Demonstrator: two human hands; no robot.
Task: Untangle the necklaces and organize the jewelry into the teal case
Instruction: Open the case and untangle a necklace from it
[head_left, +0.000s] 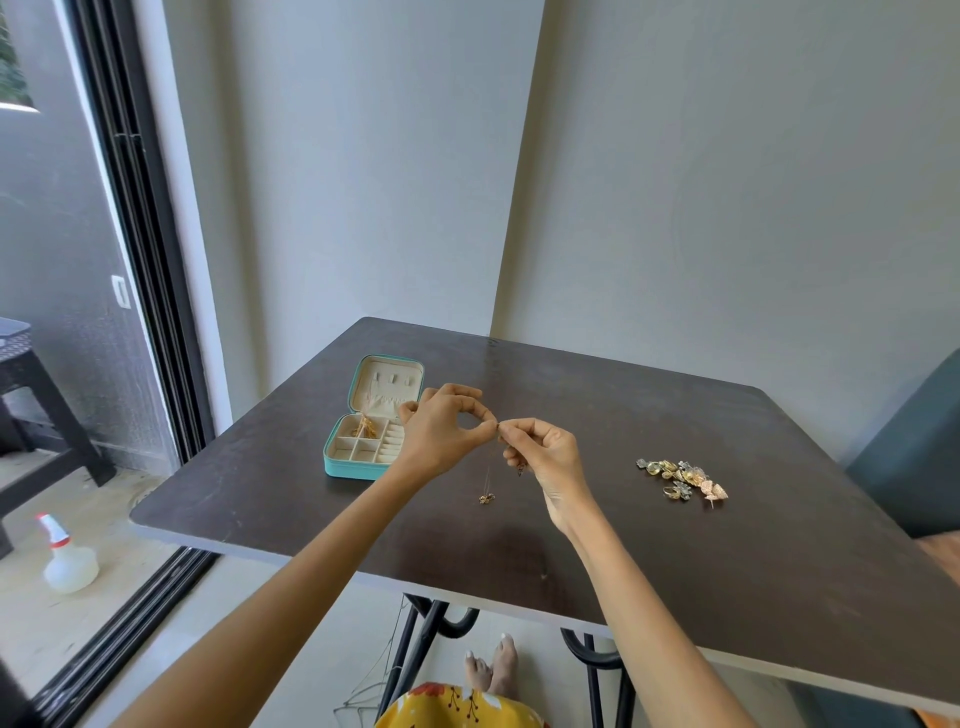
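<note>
Both hands (497, 427) pinch a thin necklace (487, 480), its small pendant dangling; teal case (363, 431) open.

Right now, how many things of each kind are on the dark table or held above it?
Teal jewelry case, open: 1
Thin necklace chain, pinched by left hand and right hand: 1
Heap of earrings: 1
Total: 3

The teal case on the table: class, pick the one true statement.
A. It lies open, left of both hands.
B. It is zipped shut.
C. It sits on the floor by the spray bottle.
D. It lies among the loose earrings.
A: the teal case lies open on the table, left of the left hand and right hand, showing cream compartments.
</note>
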